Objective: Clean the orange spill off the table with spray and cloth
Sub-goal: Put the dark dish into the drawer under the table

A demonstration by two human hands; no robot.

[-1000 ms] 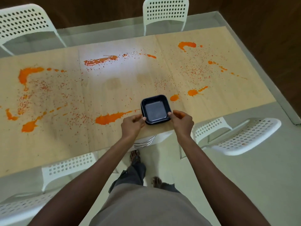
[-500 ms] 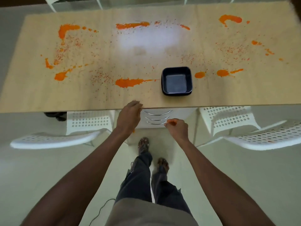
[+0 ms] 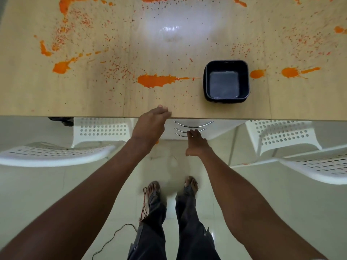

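Orange spill (image 3: 155, 80) lies in blotches and fine specks over the light wooden table (image 3: 93, 98). A dark square bowl (image 3: 226, 80) stands near the table's front edge, with smaller orange blots to its right. My left hand (image 3: 150, 124) rests on the front edge of the table, fingers relaxed, holding nothing. Below the tabletop, my right hand (image 3: 196, 141) reaches with straight fingers to the curved metal handles of a white drawer unit (image 3: 191, 126). No spray bottle or cloth is in view.
White perforated chairs stand at the left (image 3: 56, 152) and right (image 3: 293, 139) of me, partly under the table. A thin cable (image 3: 112, 239) trails on the pale tiled floor by my feet.
Both hands let go of the dark bowl, which stays on the table. The left hand settled on the table edge; the right dropped to the drawer handles. The view tilted down.
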